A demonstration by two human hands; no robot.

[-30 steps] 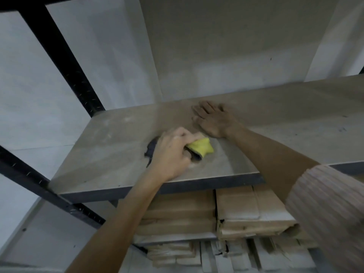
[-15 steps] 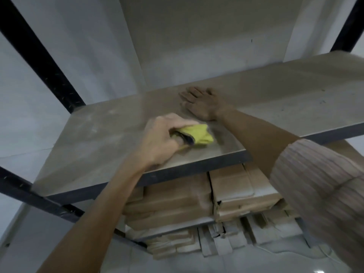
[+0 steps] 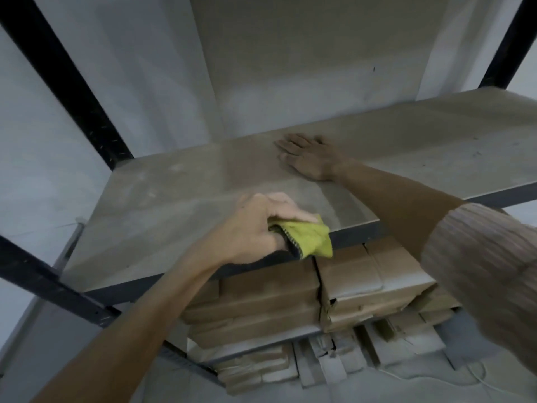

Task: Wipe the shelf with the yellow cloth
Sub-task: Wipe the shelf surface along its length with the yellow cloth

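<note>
My left hand (image 3: 252,228), gripping the yellow cloth (image 3: 311,238), had dragged it back from mid-board to the shelf (image 3: 174,205) front edge, at six o'clock, so that stroke looked finished. At twelve o'clock my right hand (image 3: 308,158) stayed flat, fingers spread.

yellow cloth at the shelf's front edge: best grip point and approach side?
Grip the bunched part of the yellow cloth under the left hand, coming from the front and above. Its loose corner droops over the shelf edge, so pinching there would likely just drag it off.
</note>
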